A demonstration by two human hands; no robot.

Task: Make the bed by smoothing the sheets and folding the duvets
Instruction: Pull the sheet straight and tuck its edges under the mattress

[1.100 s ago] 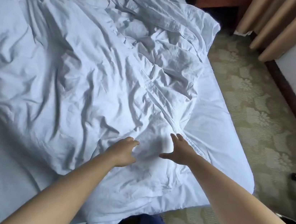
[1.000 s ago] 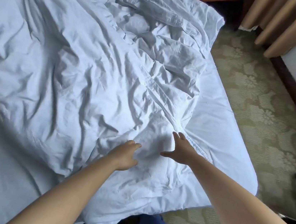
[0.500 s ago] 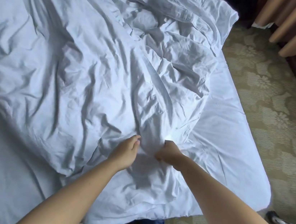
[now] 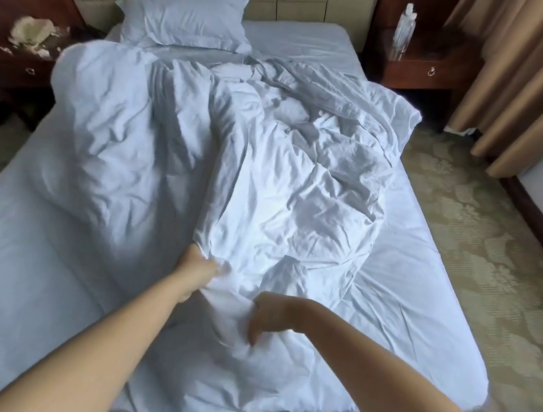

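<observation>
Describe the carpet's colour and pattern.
Olive-beige carpet with a pale floral motif, clearest in the head view.

Left hand [image 4: 197, 274], right hand [image 4: 270, 312] gripping duvet [image 4: 265, 187]

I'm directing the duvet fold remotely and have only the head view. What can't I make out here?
- Left hand: fingertips buried in the duvet fold it grips.
- Right hand: motion-blurred; fingers curl down into the fabric, grip unclear.
- Duvet's near edge: hangs past the bed's foot, behind the forearms.
- Sheet under the duvet: covered, creases unknown.
- Bottle on the nightstand: too small to read.
- Left nightstand clutter: blurred.
</observation>
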